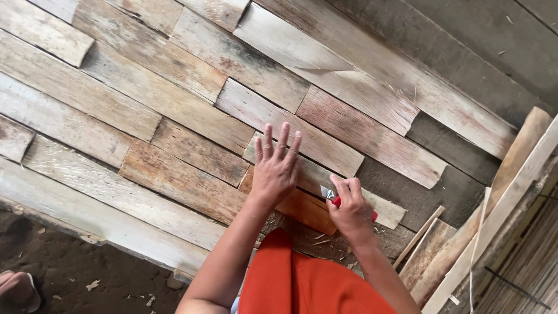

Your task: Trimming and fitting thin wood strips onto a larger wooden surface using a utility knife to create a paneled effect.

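My left hand (275,164) lies flat with fingers spread on a pale weathered wooden slat (381,208), pressing it down. My right hand (351,210) is closed around a red-handled cutter (331,197) whose metal blade touches the same slat just right of my left hand. Under the slat sits a shorter orange-brown wood piece (305,210). Both pieces rest on a panel of overlapping worn wooden slats (174,110). My orange garment (302,282) shows at the bottom.
Long pale wooden strips (494,221) lean at the right edge. Short offcuts (427,247) and shavings lie near my right forearm. Dark dirt floor (99,279) shows at the bottom left, with a sandalled foot (17,289) in the corner.
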